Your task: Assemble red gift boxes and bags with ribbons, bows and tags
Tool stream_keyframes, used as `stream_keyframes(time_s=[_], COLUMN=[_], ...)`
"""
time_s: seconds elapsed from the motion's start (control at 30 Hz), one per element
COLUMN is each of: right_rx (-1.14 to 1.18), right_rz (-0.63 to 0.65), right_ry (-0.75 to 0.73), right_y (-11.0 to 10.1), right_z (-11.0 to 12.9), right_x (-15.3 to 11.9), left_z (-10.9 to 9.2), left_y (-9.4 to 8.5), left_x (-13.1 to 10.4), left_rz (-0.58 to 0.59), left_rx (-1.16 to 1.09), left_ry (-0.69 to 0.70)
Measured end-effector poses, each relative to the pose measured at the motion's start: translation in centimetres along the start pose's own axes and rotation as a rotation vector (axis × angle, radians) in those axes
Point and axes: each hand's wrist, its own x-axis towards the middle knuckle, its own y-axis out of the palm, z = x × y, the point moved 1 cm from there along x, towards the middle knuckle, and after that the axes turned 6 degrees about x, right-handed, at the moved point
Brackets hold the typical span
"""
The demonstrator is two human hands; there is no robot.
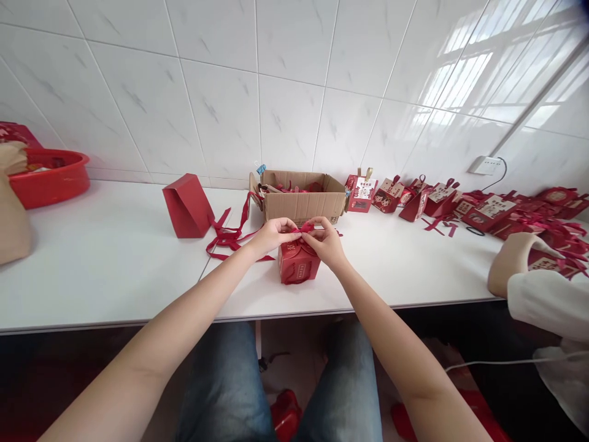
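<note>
A small red gift box (298, 261) with gold print and a cord handle stands near the table's front edge. On its top is a red ribbon bow (304, 229). My left hand (275, 235) pinches the bow's left side between thumb and fingers. From the right, my right hand (326, 240) pinches the other side, and the fingertips of both hands nearly meet. Loose red ribbons (227, 236) lie on the table to the left of the box. Behind my hands sits a cardboard box (301, 205) with red pieces inside.
A plain red folded box (189, 205) stands at left, with a red basin (55, 178) and a brown paper bag (13, 209) beyond. Decorated red boxes (490, 212) crowd the right side, where a co-worker's white-sleeved arm (543, 294) rests. A socket (486, 165) is on the tiled wall.
</note>
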Motion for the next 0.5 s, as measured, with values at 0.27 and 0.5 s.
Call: stream_keyframes(time_s=[0.27, 0.5], right_rx=[-0.102, -0.401], right_rz=[-0.003, -0.083], right_ry=[0.023, -0.077], right_y=[-0.17, -0.56], right_z=[-0.62, -0.43], right_x=[-0.01, -0.11], left_z=[0.03, 0.05], left_y=[0.58, 0.62], left_x=[-0.19, -0.36], left_rz=[-0.065, -0.110], left_rx=[0.036, 0.109], left_ry=[0.031, 0.075])
